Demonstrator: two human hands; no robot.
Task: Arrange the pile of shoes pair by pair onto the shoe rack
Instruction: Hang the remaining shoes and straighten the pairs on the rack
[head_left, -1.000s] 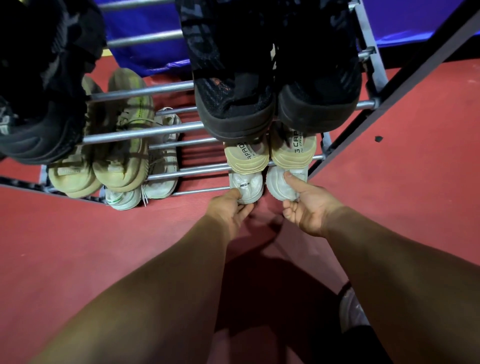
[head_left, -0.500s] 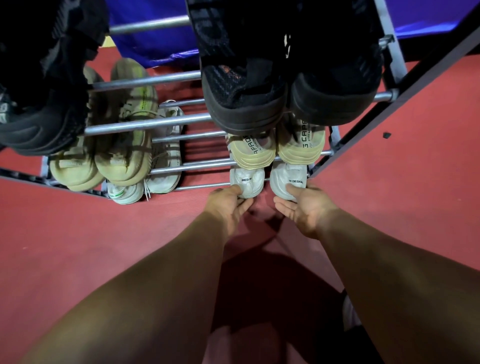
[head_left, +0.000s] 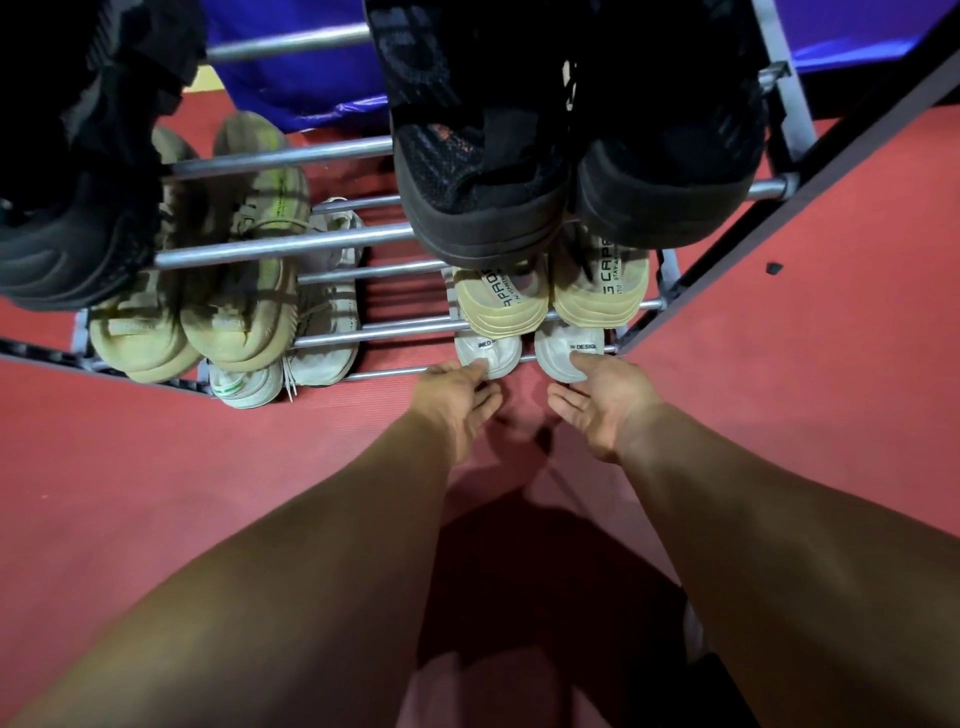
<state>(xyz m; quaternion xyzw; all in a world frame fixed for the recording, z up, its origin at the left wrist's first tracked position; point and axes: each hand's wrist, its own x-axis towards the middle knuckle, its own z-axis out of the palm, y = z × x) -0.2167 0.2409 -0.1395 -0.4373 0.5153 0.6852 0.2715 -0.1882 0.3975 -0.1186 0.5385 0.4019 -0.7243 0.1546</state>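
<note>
A metal shoe rack (head_left: 332, 340) stands on the red floor, seen from above. A white pair lies on its lowest tier at the right: the left white shoe (head_left: 493, 351) and the right white shoe (head_left: 563, 353), heels toward me. My left hand (head_left: 457, 402) touches the left shoe's heel with its thumb and fingertips. My right hand (head_left: 605, 402) is relaxed, palm turned inward, its thumb on the right shoe's heel. Above them sits a cream pair (head_left: 550, 296), and a black pair (head_left: 571, 156) on the top tier.
An olive pair (head_left: 208, 291) and a white pair (head_left: 291, 364) fill the rack's left side, under another black shoe (head_left: 78, 197). A dark beam (head_left: 810, 192) runs diagonally along the rack's right. Blue sheeting (head_left: 291, 67) lies behind. Red floor (head_left: 156, 493) spreads around my arms.
My right hand has loosened from the right white shoe's heel and opened. Both white shoes sit further in on the bottom tier. The view has shifted slightly.
</note>
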